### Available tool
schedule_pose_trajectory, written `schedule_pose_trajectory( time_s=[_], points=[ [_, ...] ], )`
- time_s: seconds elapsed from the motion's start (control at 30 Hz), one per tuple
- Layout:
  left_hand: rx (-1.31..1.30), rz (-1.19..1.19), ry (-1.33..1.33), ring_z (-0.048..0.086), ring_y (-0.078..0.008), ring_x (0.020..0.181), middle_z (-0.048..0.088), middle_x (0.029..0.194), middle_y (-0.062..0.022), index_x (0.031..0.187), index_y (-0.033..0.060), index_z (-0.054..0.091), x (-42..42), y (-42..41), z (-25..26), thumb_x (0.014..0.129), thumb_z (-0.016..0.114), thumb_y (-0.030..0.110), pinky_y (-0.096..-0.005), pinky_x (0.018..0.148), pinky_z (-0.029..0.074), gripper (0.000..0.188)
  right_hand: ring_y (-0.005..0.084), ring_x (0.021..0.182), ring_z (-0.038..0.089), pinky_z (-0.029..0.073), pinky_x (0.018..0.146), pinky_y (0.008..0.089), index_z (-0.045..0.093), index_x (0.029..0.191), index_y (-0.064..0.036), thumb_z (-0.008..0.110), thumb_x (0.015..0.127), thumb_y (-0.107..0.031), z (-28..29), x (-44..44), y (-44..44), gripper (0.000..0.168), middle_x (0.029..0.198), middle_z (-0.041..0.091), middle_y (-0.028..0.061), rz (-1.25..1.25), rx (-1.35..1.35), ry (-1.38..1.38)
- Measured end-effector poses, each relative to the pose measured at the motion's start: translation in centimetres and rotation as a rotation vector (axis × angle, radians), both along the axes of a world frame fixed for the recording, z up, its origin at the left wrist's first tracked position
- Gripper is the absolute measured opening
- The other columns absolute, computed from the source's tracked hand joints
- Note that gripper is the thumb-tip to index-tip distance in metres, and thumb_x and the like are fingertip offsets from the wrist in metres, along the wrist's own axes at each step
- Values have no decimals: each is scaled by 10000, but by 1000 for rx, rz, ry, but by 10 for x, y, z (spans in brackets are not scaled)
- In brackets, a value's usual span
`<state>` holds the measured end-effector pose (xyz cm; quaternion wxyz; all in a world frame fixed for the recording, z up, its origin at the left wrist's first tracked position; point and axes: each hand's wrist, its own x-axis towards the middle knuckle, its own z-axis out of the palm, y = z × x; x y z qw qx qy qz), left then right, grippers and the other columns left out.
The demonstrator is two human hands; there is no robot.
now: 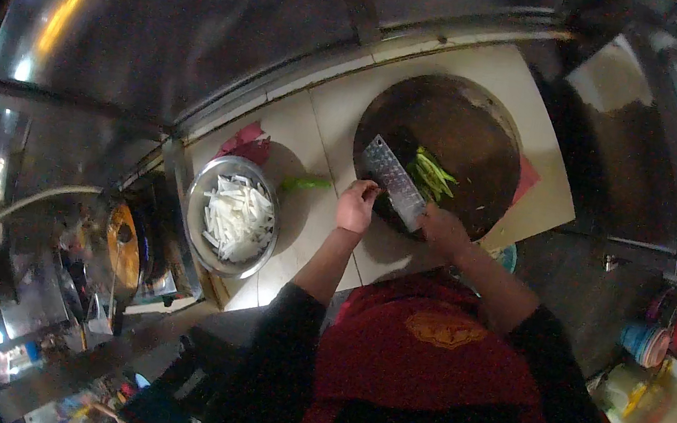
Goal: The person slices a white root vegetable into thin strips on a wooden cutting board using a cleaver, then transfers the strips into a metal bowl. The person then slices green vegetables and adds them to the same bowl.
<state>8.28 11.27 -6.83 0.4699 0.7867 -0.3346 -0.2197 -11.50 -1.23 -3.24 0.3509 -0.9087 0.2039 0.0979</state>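
My right hand (442, 229) grips the handle end of a metal cleaver (396, 181), whose broad blade lies over the left part of a round, dark chopping board (478, 140). Just left of the blade is my left hand (360, 205), fingers bent together near the board's edge; whether they pinch something small cannot be told. Cut green vegetable strips (431, 174) rest on the board right beside the cleaver. To the left, a whole green pepper (307, 184) lies on the tiled counter. A steel bowl (190, 216) further left holds many white vegetable strips (237, 217).
A red cloth or bag (245, 143) lies behind the bowl, and a red piece (529, 178) shows at the board's right edge. A raised ledge runs along the counter's back. At the far left stands a wok (124, 246) or similar round pan with utensils.
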Motion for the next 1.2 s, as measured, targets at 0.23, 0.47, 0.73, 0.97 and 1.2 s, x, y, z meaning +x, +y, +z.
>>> schedule_pose_trajectory(
  time_s=[0.23,0.47,0.73,0.97,1.2],
  points=[
    [50,-224,465,577,-162,804,601,912,-96,979,55,592,-75,-10,23,811,613,96,-268,680,476,175,279,841,570,449,729,423,517,1051,-29,456,896,-242,16,-84,-52,270,906,555,185,-323,-120,-79],
    [-148,-802,11,543,-285,1011,590,1047,-132,1057,50,575,-169,-40,28,783,621,171,-387,905,402,303,312,629,569,447,562,421,470,929,-16,510,855,-226,79,-114,-54,227,698,545,139,-813,316,66],
    [60,-93,-370,308,-397,1228,278,1361,-224,1306,20,328,-65,-43,47,691,717,256,-435,1023,284,765,146,470,495,411,420,292,480,919,-68,519,868,-243,-32,-114,-39,186,584,476,38,-964,854,-48],
    [156,-130,-571,287,-376,1257,278,1369,-216,1341,61,293,-72,-81,48,686,702,448,-506,1009,271,863,152,459,496,398,397,298,476,1032,-79,459,898,-291,-58,-70,-23,251,576,472,47,-763,1161,-463],
    [-46,142,-473,330,-423,1193,307,1345,-218,1253,102,450,-70,-68,26,663,718,346,-481,985,301,693,146,435,470,410,404,300,481,1017,-70,464,894,-249,-21,-11,-3,217,586,477,35,-480,684,-93]
  ],
)
